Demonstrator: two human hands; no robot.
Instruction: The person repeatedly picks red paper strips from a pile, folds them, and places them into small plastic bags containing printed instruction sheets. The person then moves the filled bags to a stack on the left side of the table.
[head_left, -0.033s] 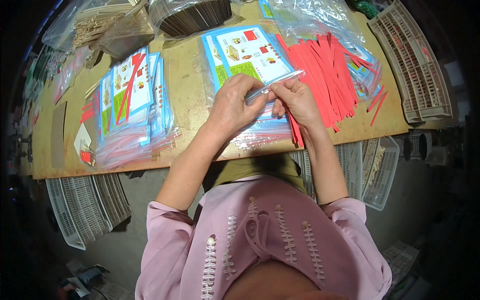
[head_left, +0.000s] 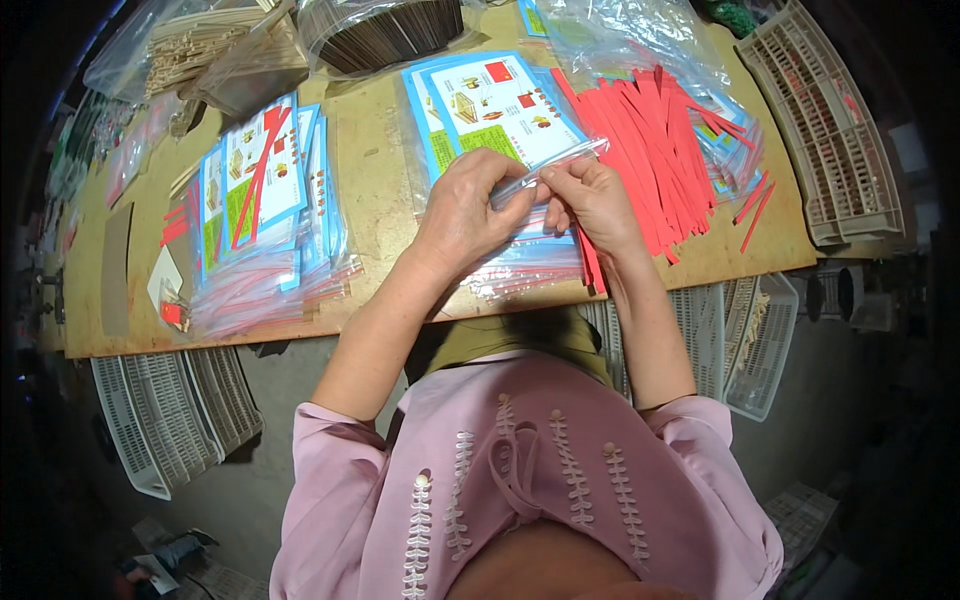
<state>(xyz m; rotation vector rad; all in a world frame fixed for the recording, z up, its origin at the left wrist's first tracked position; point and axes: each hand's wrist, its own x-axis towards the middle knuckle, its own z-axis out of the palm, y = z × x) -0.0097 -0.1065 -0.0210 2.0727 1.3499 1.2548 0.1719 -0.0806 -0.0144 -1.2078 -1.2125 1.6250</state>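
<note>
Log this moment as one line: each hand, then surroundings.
LEFT HAND: touching clear bag | RIGHT HAND: pinching its edge | RIGHTWARD: loose red strips | LEFTWARD: bagged blue-bordered cards

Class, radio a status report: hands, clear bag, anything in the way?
Left hand, right hand: both pinching clear bag by edge. Stacked bags beneath. Red strips heaped beside right hand.

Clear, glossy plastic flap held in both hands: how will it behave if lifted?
The clear, glossy plastic flap looks thin, so it's probably light and floppy. Its shine suggests it may be slippery; visible folds hint it could crease easily.
</note>
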